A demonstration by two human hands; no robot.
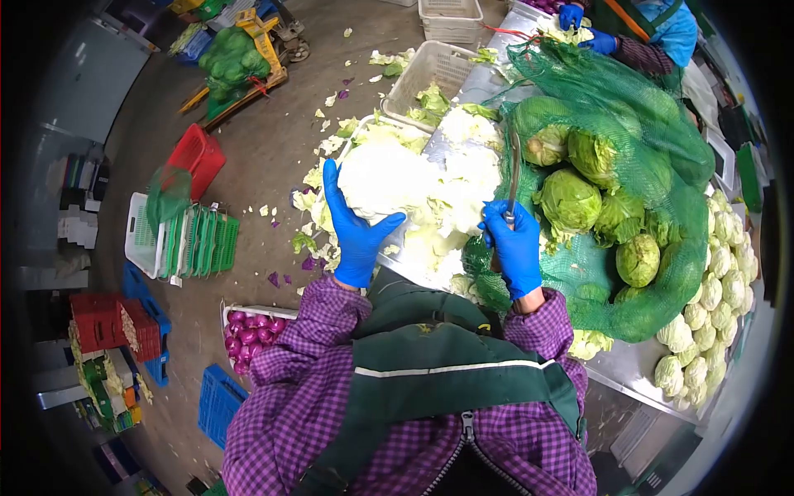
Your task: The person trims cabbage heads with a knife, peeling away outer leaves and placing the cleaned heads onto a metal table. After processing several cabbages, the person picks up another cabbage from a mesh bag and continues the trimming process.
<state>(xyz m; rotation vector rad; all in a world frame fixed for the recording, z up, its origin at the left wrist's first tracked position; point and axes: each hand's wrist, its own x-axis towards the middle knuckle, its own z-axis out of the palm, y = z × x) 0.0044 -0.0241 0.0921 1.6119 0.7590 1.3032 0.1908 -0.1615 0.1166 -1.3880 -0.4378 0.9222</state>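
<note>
My left hand (358, 237), in a blue glove, supports a pale cabbage (387, 180), fingers along its left side and thumb below. Bright light washes out the cabbage's detail. My right hand (515, 250), also gloved in blue, grips a knife (515, 165) whose blade points up and away from me, beside the cabbage and apart from it. Trimmed cabbage leaves (463, 178) lie on the metal table between my hands. Right of the knife, a green mesh bag (571, 302) lies opened around several whole green cabbages (571, 201).
Several trimmed cabbages (703, 314) are piled at the table's right end. A beige crate (442, 66) with leaves stands beyond my left hand. A co-worker's gloved hand (600, 41) works at the far end. Red onions (248, 335) in a box and fallen leaves are on the floor.
</note>
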